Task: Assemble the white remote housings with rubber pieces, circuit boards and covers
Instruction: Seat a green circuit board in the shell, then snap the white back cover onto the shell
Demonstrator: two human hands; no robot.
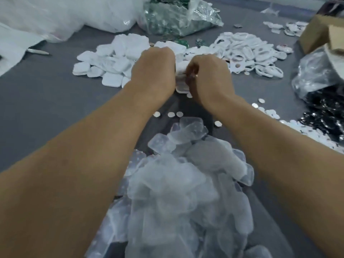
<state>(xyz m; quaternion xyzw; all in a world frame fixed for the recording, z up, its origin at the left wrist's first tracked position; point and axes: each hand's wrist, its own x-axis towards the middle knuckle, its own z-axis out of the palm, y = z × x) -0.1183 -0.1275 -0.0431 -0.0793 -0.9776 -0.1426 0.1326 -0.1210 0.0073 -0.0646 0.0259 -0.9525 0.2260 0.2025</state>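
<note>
Both hands met at the middle of the grey worktop (46, 94), and between them sat a white housing (181, 72), lifted just above a few more white parts lying under the wrists. The right hand (210, 75) had its fingertips drawn together, pinching the housing's right edge. The left hand (154, 69) was curled with its fingers tucked out of sight behind its own back, apparently clamping the left edge. Holding it from both sides probably steadied the shell so a part could be pressed in, though what was going in was hidden. The stock lay in reach by kind: a heap of solid white shells (111, 62) just left of the hands, a heap of white frames with openings (247, 51) just right, and a mound of translucent rubber pieces (186, 174) nearest the person, between the forearms. Small pale discs (175, 114) were scattered between that mound and the hands. As for containers, a clear plastic bag (167, 17) at the far edge held green circuit boards, with a few spilled beside it. A crumpled clear bag (316, 77) on the right spilled small black parts (325, 112). A cardboard box (316, 34) stood behind it, its contents not visible. Large white bags (65, 15) at far left showed nothing readable inside.
</note>
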